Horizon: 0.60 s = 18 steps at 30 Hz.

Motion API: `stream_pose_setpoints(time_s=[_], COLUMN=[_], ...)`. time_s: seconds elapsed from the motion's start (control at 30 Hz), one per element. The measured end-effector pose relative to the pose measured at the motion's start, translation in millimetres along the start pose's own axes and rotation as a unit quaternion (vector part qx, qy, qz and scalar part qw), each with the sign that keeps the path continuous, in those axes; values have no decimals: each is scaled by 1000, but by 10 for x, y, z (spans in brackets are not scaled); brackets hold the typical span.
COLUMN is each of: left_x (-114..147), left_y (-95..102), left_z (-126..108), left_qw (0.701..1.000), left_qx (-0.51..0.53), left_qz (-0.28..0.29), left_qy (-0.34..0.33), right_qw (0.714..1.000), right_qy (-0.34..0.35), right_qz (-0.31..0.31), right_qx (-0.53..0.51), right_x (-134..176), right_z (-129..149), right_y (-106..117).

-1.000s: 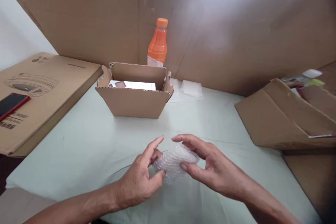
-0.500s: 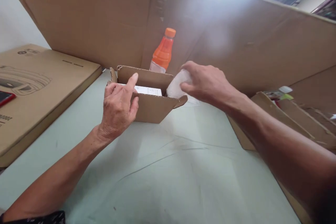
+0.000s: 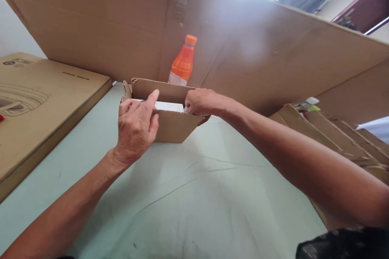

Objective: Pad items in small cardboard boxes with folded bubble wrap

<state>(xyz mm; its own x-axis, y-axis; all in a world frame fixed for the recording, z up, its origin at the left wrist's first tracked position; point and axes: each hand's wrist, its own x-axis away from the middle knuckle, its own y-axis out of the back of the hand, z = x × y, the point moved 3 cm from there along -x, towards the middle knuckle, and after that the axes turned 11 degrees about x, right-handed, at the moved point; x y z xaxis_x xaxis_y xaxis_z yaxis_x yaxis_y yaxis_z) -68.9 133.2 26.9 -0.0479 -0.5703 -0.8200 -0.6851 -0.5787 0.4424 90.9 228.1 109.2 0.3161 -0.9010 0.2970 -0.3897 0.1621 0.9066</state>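
Note:
An open cardboard box (image 3: 168, 127) sits on the table, with a white carton (image 3: 169, 107) inside it. My left hand (image 3: 136, 127) grips the box at its left end, fingers over the rim, thumb against the near wall and index finger raised. At the right end, my right hand (image 3: 200, 101) reaches down into the box with its fingers curled. Only a sliver of the white packing padding shows at those fingertips; the rest is hidden by the hand and the box wall.
An orange drink bottle (image 3: 183, 61) stands behind the box, before a tall cardboard panel (image 3: 106, 28). A large flat carton (image 3: 54, 101) lies at the left. Cardboard pieces (image 3: 328, 133) and a clear bottle (image 3: 308, 104) are at the right. A pale green cover (image 3: 197, 210) lies over the table.
My right hand has moved left and down into the box's right end, taking the white padding with it. My left hand keeps its hold on the box. The view has shifted slightly.

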Motion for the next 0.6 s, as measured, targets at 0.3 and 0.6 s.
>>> stream_pose_setpoints(time_s=[0.3, 0.6], left_x=[456, 838], left_y=[461, -52], left_z=[365, 400], left_qw=[970, 842], left_qx=[88, 302], left_qz=[-76, 3], left_qy=[213, 447], right_qw=[928, 868], right_qy=[-53, 9], right_qz=[-279, -167], right_qx=[-241, -468], right_x=[726, 465], right_z=[-723, -102], right_y=[-407, -1554])
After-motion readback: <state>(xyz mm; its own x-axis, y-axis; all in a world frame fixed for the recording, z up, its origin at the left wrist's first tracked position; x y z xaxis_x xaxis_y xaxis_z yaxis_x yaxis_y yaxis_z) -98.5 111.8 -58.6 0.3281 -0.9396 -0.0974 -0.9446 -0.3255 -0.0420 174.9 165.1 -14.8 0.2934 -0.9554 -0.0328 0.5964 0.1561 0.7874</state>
